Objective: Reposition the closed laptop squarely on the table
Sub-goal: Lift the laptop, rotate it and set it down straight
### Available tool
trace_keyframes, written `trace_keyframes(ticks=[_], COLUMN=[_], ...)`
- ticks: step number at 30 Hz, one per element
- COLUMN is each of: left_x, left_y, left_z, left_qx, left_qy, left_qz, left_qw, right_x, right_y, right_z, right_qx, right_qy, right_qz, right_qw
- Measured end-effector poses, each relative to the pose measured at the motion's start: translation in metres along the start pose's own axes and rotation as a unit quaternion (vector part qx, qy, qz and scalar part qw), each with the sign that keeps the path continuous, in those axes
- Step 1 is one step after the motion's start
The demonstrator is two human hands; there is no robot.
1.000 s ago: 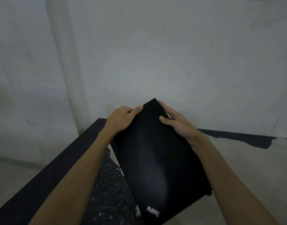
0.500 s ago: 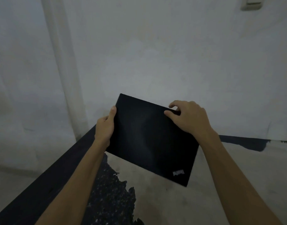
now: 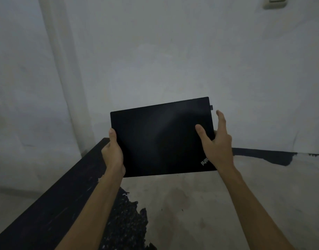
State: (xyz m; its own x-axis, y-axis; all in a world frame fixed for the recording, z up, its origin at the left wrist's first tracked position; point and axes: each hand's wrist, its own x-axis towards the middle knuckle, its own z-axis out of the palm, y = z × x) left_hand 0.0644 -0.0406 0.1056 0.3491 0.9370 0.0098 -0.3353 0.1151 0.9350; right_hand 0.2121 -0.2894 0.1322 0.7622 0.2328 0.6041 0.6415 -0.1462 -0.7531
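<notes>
A closed black laptop (image 3: 160, 138) with a small logo near its lower right corner is held up in the air above the table (image 3: 191, 204), lid facing me and long side nearly level. My left hand (image 3: 112, 154) grips its left edge, thumb on the lid. My right hand (image 3: 215, 141) grips the right edge, thumb pressed on the lid and fingers spread behind and beside it. The laptop's underside and the fingers behind it are hidden.
The table has a worn pale top with dark patches (image 3: 126, 222) and a dark left edge (image 3: 52, 201). A pale wall (image 3: 173, 51) stands close behind it, with a vertical pipe (image 3: 64, 69) at left and a wall switch (image 3: 275, 1) at upper right.
The laptop has been lifted off the table and turned clockwise from a steep diagonal to nearly level. Both hands shifted from its far corner to its left and right edges.
</notes>
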Motion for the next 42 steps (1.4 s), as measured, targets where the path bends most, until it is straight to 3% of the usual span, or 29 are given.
trace_keyframes(ticks=[4, 8, 13, 20, 37, 42], left_x=[-0.012, -0.018, -0.024, -0.023, 0.017, 0.026], left_y=[-0.016, -0.038, -0.079, -0.12, -0.165, -0.171], left_z=[0.003, 0.007, 0.021, 0.046, 0.108, 0.109], left_qx=[0.016, 0.079, 0.18, 0.241, 0.308, 0.351], left_qy=[-0.021, -0.078, -0.16, -0.239, -0.231, -0.235], left_qz=[0.009, 0.07, 0.111, 0.133, 0.155, 0.158], left_qw=[1.0, 0.991, 0.964, 0.931, 0.91, 0.892], right_x=[-0.009, -0.02, -0.029, -0.028, 0.017, 0.023], right_y=[0.019, 0.045, 0.083, 0.146, 0.228, 0.236], right_z=[-0.005, -0.017, -0.039, -0.057, -0.045, -0.046], right_qx=[0.026, 0.049, 0.045, 0.005, -0.11, -0.115], right_qy=[-0.011, 0.004, 0.011, 0.021, 0.018, -0.021], right_qz=[-0.013, -0.007, 0.039, 0.128, 0.189, 0.199], right_qw=[1.0, 0.999, 0.998, 0.992, 0.976, 0.973])
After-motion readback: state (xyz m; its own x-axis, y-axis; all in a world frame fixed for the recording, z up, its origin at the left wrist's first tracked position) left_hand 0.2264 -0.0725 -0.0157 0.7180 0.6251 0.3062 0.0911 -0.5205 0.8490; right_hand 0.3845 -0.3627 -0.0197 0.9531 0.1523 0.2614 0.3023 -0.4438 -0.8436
